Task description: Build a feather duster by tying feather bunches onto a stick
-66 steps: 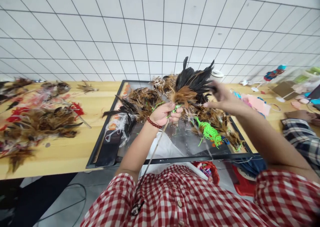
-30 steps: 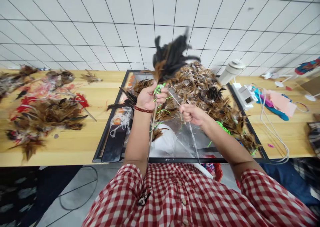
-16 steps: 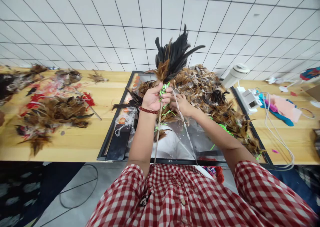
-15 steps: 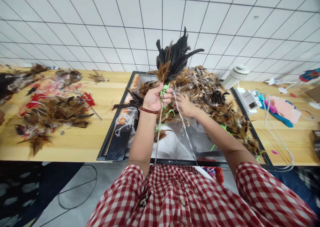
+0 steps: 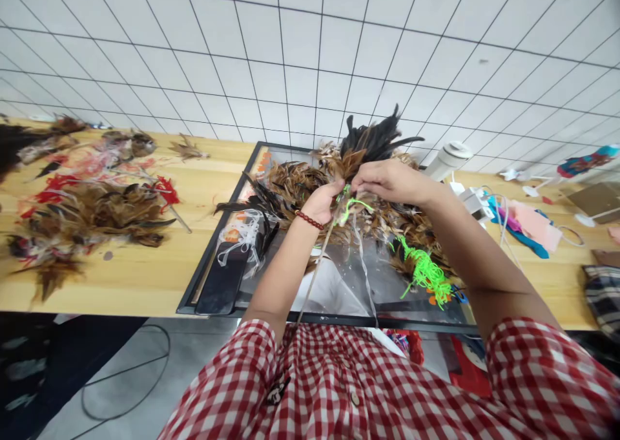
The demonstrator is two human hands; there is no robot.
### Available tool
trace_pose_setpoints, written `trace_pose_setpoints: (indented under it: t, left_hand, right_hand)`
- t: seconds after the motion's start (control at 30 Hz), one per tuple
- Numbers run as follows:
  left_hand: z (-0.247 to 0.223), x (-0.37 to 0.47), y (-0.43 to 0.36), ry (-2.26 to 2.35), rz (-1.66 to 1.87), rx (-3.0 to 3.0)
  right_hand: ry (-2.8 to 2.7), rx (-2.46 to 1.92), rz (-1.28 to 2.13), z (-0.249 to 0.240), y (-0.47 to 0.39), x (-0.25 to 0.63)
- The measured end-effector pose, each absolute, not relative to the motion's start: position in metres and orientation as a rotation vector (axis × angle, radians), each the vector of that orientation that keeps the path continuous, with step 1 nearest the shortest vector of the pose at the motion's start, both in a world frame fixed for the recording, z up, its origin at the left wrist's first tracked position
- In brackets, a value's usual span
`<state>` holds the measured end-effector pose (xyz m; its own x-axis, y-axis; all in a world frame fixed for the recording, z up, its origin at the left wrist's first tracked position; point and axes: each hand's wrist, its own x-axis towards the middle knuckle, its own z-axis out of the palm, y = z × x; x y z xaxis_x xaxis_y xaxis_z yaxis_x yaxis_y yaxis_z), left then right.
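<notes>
My left hand (image 5: pixel 323 202), with a dark red bead bracelet at the wrist, is closed around the bound base of a feather bundle (image 5: pixel 368 136) with black tips and brown lower feathers. A thin stick (image 5: pixel 314 275) runs down from that hand towards my shirt. Bright green cord (image 5: pixel 357 203) shows at the binding, just below my fingers. My right hand (image 5: pixel 390 183) is closed at the base of the bundle, its fingertips pinched beside my left thumb; what they pinch is hidden. A twisted white strip (image 5: pixel 362 265) hangs below the hands.
Loose brown feathers (image 5: pixel 290 185) are heaped on a black-framed glossy panel (image 5: pixel 339 298). On it lie a green cord tangle (image 5: pixel 429 275), a black phone-like slab (image 5: pixel 220 285) and white string (image 5: pixel 245 236). More feathers (image 5: pixel 106 210) lie left. A white bottle (image 5: pixel 448 162) and plugs (image 5: pixel 477 201) stand right.
Both hands and the bundle have shifted right and down. My right hand has come in over the bundle's base and its fingers have closed. The green cord tangle has come into sight.
</notes>
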<state>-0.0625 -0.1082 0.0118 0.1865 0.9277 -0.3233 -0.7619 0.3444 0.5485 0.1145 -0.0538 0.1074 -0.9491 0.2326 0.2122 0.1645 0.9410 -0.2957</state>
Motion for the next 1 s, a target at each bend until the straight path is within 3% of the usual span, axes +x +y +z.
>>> trace_pose_setpoints:
  t: [0.5,0.73,1.0]
  left_hand:
    - [0.019,-0.056,-0.119,0.657,1.173,0.614]
    - [0.016,-0.057,-0.117,0.809,1.318,0.596]
    - [0.008,-0.070,-0.109,0.795,1.352,0.641]
  right_hand:
    - [-2.657,-0.610,0.138,0.088,-0.046,0.097]
    - [-2.365,-0.664,0.026,0.074,-0.062,0.103]
    - [-2.445,-0.527,-0.279,0.021,-0.097,0.116]
